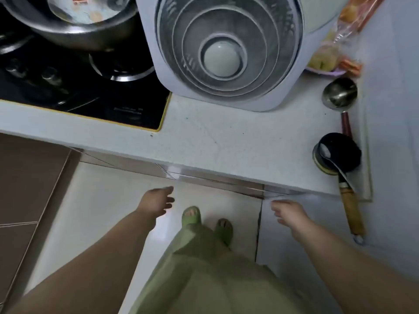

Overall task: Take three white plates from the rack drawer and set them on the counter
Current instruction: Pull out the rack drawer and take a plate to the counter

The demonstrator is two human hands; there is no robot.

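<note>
Both hands reach down below the counter's front edge, empty: the left hand (156, 201) with fingers loosely spread, the right hand (289, 214) likewise open. Above them the white counter (226, 141) lies bare along its front edge. No plates or rack drawer show.

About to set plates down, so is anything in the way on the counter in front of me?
Nothing visible blocks the bare counter ahead. The white appliance sits farther back, ladles at the right. Both hands are empty below the edge.
</note>
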